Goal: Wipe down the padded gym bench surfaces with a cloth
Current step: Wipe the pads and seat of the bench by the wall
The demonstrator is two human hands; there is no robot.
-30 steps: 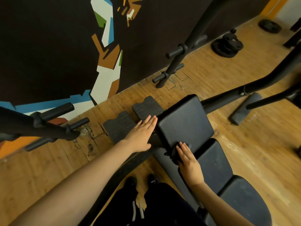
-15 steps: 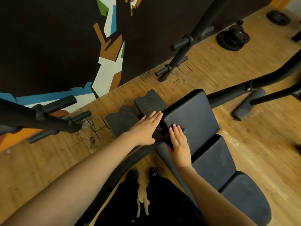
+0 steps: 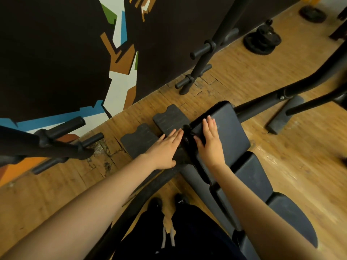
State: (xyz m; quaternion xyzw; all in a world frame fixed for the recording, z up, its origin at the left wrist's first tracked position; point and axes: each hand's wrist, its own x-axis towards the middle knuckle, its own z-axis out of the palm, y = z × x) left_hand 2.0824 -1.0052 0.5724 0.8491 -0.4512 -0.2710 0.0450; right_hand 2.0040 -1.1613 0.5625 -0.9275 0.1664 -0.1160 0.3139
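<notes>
A black padded gym bench (image 3: 232, 136) with three pad sections runs from the centre toward the lower right. My right hand (image 3: 210, 141) lies flat with straight fingers on the left edge of the top pad, pressing a dark cloth (image 3: 188, 131) whose bunched end shows beside my fingers. My left hand (image 3: 165, 149) rests flat with straight fingers on the bench frame just left of that pad.
Two black floor blocks (image 3: 139, 139) lie left of the bench. Rack uprights with pegs stand at the left (image 3: 56, 141) and top centre (image 3: 204, 59). Weight plates (image 3: 262, 42) sit by the painted wall. Black frame tubes (image 3: 293, 89) cross the wooden floor on the right. My feet (image 3: 167, 201) are below.
My right hand has slid with the cloth up along the left edge of the top pad, away from me. My left hand has stayed beside the pad.
</notes>
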